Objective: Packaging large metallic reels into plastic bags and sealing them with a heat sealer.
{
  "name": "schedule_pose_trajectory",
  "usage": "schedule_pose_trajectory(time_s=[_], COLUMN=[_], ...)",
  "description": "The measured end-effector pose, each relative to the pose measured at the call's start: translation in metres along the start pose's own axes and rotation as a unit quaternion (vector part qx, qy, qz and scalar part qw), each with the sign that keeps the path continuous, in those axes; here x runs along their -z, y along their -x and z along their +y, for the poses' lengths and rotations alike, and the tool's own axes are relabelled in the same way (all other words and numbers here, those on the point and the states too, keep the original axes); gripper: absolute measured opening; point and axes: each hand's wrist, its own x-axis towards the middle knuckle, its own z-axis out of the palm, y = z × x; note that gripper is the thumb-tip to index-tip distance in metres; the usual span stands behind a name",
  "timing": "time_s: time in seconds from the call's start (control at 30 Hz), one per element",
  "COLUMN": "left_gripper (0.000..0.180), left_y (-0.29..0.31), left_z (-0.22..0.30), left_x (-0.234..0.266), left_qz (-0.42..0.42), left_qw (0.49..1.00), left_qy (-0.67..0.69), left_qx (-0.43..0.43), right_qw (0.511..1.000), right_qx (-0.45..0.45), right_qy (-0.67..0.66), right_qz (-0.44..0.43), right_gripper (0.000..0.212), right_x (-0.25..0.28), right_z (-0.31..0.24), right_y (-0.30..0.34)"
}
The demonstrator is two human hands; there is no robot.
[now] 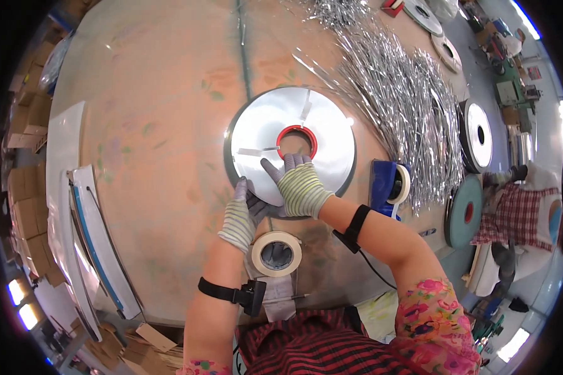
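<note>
A wide flat reel of shiny silver strip (pixel 331 134) lies on the table in front of me, with a red core ring (pixel 313 152) round its open middle. Two short pieces of clear-looking tape (pixel 250 152) stick to its face, running out from the core. My right hand (pixel 301 185), in a striped glove with grey fingers, rests on the near part of the reel. Its fingertips touch the core ring and the thumb is spread to the left. My left hand (pixel 243 214), gloved alike, holds the reel's near left edge; some of its fingers are partly hidden.
Close to me lies a cream tape roll (pixel 259 255). A blue tape dispenser (pixel 382 185) stands right of the reel. Beyond it spreads a heap of loose silver strands (pixel 413 106). More reels (pixel 480 134) line the right edge, near a co-worker in a checked garment (pixel 524 214). Long strips (pixel 94 237) lie left.
</note>
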Motion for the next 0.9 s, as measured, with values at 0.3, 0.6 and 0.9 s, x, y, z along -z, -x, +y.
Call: schedule_pose_trajectory(time_s=[0.3, 0.6, 0.9], left_gripper=[0.084, 0.103, 0.105], left_y=[-0.004, 0.008, 0.066], left_z=[0.001, 0.005, 0.023], left_x=[-0.015, -0.028, -0.040], left_qz=[0.038, 0.064, -0.100], left_qw=[0.999, 0.987, 0.988], left_qy=[0.001, 0.148, 0.081], left_qx=[-0.027, -0.014, -0.085], right_qw=[0.997, 0.997, 0.983], right_qx=[-0.008, -0.001, 0.015], right_qy=[-0.075, -0.079, -0.136], right_qz=[0.020, 0.022, -0.118], right_gripper=[0.096, 0.093, 0.120], right_x=[0.000, 0.010, 0.083], right_z=[-0.001, 0.006, 0.038], right_y=[-0.002, 0.001, -0.012])
